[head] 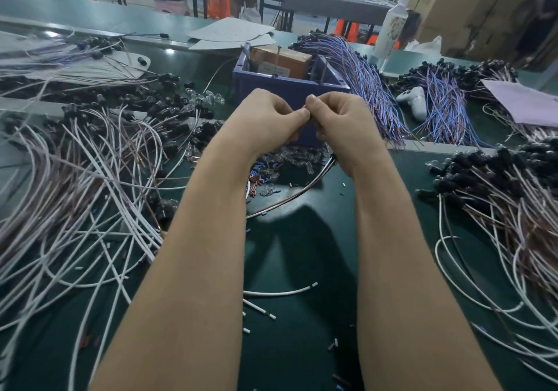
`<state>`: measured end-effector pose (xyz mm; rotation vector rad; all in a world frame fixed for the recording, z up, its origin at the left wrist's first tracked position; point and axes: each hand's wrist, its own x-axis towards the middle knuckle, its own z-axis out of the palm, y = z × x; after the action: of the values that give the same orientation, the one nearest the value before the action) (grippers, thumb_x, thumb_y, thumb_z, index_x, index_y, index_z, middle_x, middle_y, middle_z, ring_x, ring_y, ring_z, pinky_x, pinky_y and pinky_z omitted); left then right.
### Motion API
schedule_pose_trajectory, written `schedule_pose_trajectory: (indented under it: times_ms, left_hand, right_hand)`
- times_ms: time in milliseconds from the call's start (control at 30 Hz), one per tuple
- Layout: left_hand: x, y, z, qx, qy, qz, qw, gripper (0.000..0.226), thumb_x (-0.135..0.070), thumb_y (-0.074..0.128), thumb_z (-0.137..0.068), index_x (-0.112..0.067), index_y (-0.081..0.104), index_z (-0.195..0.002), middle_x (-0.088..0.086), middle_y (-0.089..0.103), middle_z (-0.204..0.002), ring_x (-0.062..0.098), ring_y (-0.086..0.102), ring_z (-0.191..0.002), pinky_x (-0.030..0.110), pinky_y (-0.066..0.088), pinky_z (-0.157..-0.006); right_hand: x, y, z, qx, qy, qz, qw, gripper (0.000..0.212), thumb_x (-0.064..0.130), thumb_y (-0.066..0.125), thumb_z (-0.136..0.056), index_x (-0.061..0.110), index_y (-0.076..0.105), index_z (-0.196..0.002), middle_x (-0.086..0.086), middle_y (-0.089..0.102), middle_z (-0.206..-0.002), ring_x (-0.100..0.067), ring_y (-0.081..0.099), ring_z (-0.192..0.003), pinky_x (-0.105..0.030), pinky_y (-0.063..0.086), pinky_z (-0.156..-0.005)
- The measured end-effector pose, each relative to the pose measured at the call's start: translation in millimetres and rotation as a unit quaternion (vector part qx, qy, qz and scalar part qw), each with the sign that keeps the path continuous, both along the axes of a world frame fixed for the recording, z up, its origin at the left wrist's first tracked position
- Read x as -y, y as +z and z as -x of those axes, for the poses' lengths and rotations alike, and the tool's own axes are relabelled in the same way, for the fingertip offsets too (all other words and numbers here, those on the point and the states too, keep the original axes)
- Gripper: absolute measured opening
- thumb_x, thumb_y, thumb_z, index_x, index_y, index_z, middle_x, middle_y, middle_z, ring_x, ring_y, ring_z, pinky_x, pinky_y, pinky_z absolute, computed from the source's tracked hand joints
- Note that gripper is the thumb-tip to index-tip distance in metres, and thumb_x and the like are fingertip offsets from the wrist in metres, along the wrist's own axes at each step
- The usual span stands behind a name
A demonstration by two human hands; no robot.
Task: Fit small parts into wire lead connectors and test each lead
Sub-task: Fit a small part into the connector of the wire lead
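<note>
My left hand (268, 116) and my right hand (338, 119) meet fingertip to fingertip above the green table (302, 254), all fingers curled. Between the pinching thumbs and forefingers sits something small that the fingers hide. A brown and white wire lead (290, 199) hangs from under my right hand and curves down to the left, its dark connector end (333, 157) showing below the right wrist. A heap of small clear, red and blue parts (271, 170) lies on the table just under my hands.
A blue plastic bin (287, 88) holding a brown box stands right behind my hands. Piles of white and brown leads with black connectors spread at left (90, 164) and right (498, 197). Blue-purple lead bundles (371, 88) and a white handheld device (415, 101) lie at back right.
</note>
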<state>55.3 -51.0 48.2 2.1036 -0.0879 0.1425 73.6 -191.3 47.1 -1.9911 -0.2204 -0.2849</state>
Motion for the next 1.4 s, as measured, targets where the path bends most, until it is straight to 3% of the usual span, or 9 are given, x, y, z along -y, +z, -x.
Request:
schedule_pose_trajectory:
  times_ms: [267,533,700,767,933,1067,1167,1333,1400]
  left_hand:
    - [-1.7,2.5,6.1,0.01,0.018,0.066,0.998,0.023,-0.03,0.061,-0.092,-0.015,0.068,-0.075,-0.001,0.065,-0.067,0.009,0.058,-0.062,0.019,0.048,-0.064]
    - [-5.0,1.9,5.3,0.046,-0.068,0.074,0.994,0.022,-0.029,0.059,-0.092,-0.011,0.07,-0.088,0.003,0.066,-0.076,0.01,0.058,-0.071,0.034,0.051,-0.081]
    - [0.8,-0.5,-2.2,0.031,0.001,-0.016,0.999,0.029,-0.033,0.056,-0.094,-0.011,0.068,-0.079,-0.003,0.06,-0.062,0.009,0.053,-0.059,0.025,0.043,-0.066]
    - [0.8,2.3,-2.3,0.04,-0.003,-0.013,0.999,0.028,-0.034,0.055,-0.094,-0.016,0.065,-0.075,-0.005,0.06,-0.062,0.009,0.053,-0.06,0.026,0.043,-0.066]
    - [-2.4,9.2,4.1,0.085,-0.06,0.014,0.994,0.024,-0.034,0.056,-0.094,-0.013,0.066,-0.086,-0.007,0.06,-0.063,0.006,0.053,-0.062,0.026,0.043,-0.068]
    - [-4.0,10.6,0.5,0.065,-0.025,-0.037,0.997,0.028,-0.035,0.055,-0.094,-0.011,0.067,-0.086,-0.006,0.059,-0.064,0.007,0.052,-0.062,0.025,0.042,-0.064]
    - [-2.0,11.8,-1.4,0.055,-0.003,-0.052,0.997,0.03,-0.038,0.054,-0.094,-0.012,0.065,-0.085,-0.003,0.058,-0.067,0.009,0.05,-0.062,0.025,0.038,-0.063]
    - [-7.2,20.5,12.5,0.064,-0.089,-0.005,0.994,0.024,-0.034,0.056,-0.094,-0.015,0.068,-0.086,-0.008,0.059,-0.064,0.01,0.053,-0.065,0.03,0.044,-0.074]
    - [-10.9,24.7,15.7,0.079,-0.087,0.004,0.993,0.023,-0.036,0.057,-0.093,-0.019,0.069,-0.083,-0.011,0.061,-0.062,0.005,0.055,-0.064,0.026,0.046,-0.077]
  right_hand:
    - [-4.7,1.1,2.5,-0.068,0.077,-0.039,0.994,0.019,0.027,0.056,-0.095,0.013,0.062,-0.083,0.001,0.057,-0.065,-0.008,0.046,-0.054,-0.021,0.043,-0.057]
    - [-0.1,-5.1,0.0,-0.164,0.177,-0.319,0.917,0.027,0.011,0.049,-0.097,0.01,0.049,-0.07,0.003,0.046,-0.046,-0.006,0.032,-0.042,-0.017,0.025,-0.043]
    - [-7.2,-3.2,-6.1,0.017,0.023,0.039,0.999,0.028,0.021,0.056,-0.095,0.018,0.05,-0.068,0.001,0.048,-0.063,-0.014,0.043,-0.061,-0.032,0.038,-0.06]
    - [-4.4,-0.1,-7.8,0.049,0.026,0.04,0.998,0.026,0.022,0.056,-0.095,0.02,0.051,-0.069,0.004,0.048,-0.062,-0.012,0.044,-0.06,-0.031,0.037,-0.06]
    - [-2.4,-0.4,-1.7,-0.062,0.139,-0.258,0.954,0.027,0.012,0.05,-0.098,0.01,0.054,-0.07,0.005,0.043,-0.05,-0.009,0.033,-0.047,-0.022,0.028,-0.049]
    - [-7.8,3.3,-2.6,0.048,0.034,-0.001,0.998,0.022,0.019,0.052,-0.097,0.013,0.055,-0.076,0.005,0.045,-0.061,-0.007,0.038,-0.054,-0.024,0.033,-0.057]
    - [-14.4,8.2,-1.6,0.134,-0.021,0.129,0.982,0.019,0.024,0.052,-0.096,0.018,0.054,-0.078,0.013,0.045,-0.062,0.001,0.039,-0.056,-0.014,0.03,-0.054]
    - [1.9,-0.1,-2.9,-0.032,0.043,-0.198,0.979,0.029,0.014,0.046,-0.099,0.013,0.05,-0.071,0.004,0.039,-0.059,-0.005,0.034,-0.049,-0.021,0.029,-0.05]
    - [13.2,-8.4,-5.7,-0.055,-0.021,-0.217,0.974,0.031,0.013,0.045,-0.1,0.011,0.047,-0.068,0.001,0.036,-0.059,-0.008,0.03,-0.049,-0.022,0.024,-0.049]
